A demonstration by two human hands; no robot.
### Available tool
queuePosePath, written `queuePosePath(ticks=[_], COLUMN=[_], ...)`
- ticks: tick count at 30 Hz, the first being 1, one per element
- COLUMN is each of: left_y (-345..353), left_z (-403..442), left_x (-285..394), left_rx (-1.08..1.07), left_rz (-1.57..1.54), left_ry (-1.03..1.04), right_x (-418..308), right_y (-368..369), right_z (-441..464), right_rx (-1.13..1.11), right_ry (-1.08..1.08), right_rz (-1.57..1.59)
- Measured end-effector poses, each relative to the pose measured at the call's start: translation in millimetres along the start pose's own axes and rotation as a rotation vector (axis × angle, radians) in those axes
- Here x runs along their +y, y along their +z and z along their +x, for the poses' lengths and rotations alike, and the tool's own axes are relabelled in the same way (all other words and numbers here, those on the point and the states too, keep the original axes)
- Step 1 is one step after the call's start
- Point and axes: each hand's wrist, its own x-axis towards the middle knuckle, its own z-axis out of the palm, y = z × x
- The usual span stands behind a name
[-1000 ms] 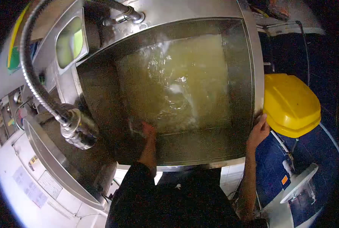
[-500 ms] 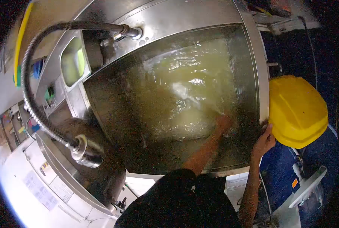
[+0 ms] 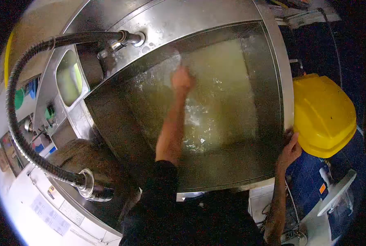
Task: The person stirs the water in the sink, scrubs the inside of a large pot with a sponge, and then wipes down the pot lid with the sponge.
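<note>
- Because the sink (image 3: 269, 106) is broad, the left hand (image 3: 182, 80) lies at the end of a long, stretched arm in the upper middle of the frame, presumably to bring its fingers to the far part of the bottom.
- The right hand (image 3: 289, 152) is set against the rim (image 3: 285, 82) at the right of the frame, probably to brace the leaning body.
- The left sleeve (image 3: 162, 176) ends at the lower middle of the frame, which likely helps keep the cloth dry.
- The hose (image 3: 11, 106) arches down the left of the frame and its spray head (image 3: 97, 188) hangs at lower left, seemingly parked clear of the arm.
- The yellow tub (image 3: 324, 115) sits at the right of the frame, outside the rim, just above the right fingers; I cannot tell whether they touch it.
- Cloudy water (image 3: 224, 98) with glints lies in the sink, mid-frame, mostly below and to the right of the left fingers; whether these dip into it is unclear.
- A pale patch (image 3: 176, 57) shows just above the left fingers: a held thing, froth or glare, I cannot tell.
- The left fingers look bunched but blurred, so their spread and hold are uncertain. The right fingers are loosely bent at the rim; whether they clasp it does not show.
</note>
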Motion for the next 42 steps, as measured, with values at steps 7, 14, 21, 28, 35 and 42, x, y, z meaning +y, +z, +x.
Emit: queuePosePath(ticks=[7,14,21,28,35,42], left_y=[42,97,167,196,218,122], left_z=[-49,-177,-302,-300,-193,-47], left_x=[-177,-218,-101,80,192,79], left_rx=[0.087,0.252,0.180,0.046,0.417,0.116], left_rz=[0.016,-0.038,-0.085,-0.190,-0.473,-0.465], left_ry=[-0.331,-0.641,-0.876,-0.681,-0.094,0.152], right_x=[-3,0,-6,0,2,-2], right_y=[3,-1,-7,-5,-6,-3], right_z=[-1,-1,0,0,1,-1], right_rx=[-0.008,-0.061,-0.089,-0.074,-0.071,-0.041], right_ry=[0.071,0.102,0.079,0.052,0.050,0.041], right_rz=[0.095,0.061,-0.069,-0.080,-0.080,0.037])
